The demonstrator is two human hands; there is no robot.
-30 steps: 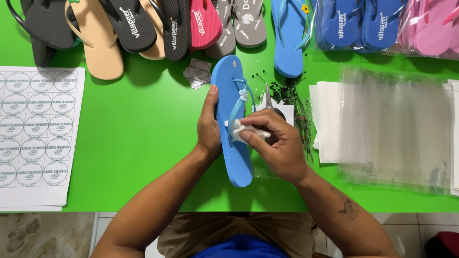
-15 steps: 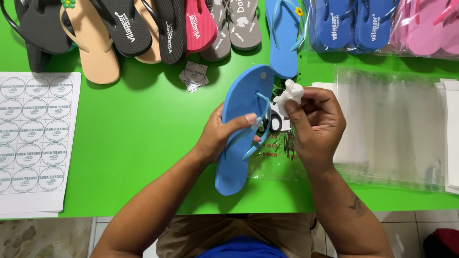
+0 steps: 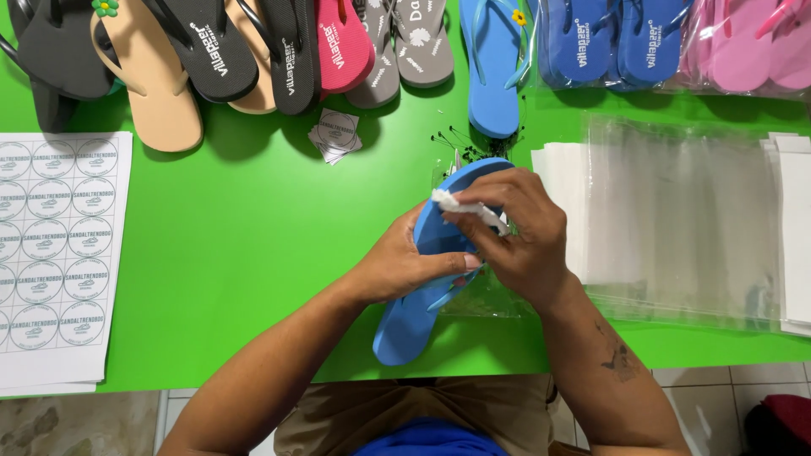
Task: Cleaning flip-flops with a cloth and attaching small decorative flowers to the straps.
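A light blue flip-flop [image 3: 416,317] is tilted over the green table [image 3: 245,253]. My left hand [image 3: 401,266] grips it around the middle, thumb across the sole near the strap. Over the sandal's upper part, my right hand [image 3: 515,236] pinches a small crumpled white piece [image 3: 460,205] against the sole's edge. The toe end is partly hidden behind my right hand.
A row of flip-flops in black, tan, red, grey and blue [image 3: 494,63] lies along the far edge, with bagged blue [image 3: 612,42] and pink pairs [image 3: 748,42]. A sheet of round stickers [image 3: 51,253] lies left, clear plastic bags [image 3: 684,219] right, small black fasteners [image 3: 460,139] near centre.
The sandal has tilted further and swung toward my right hand. My right hand, which was apart from it with the white piece, now presses that piece on the sole's upper edge.
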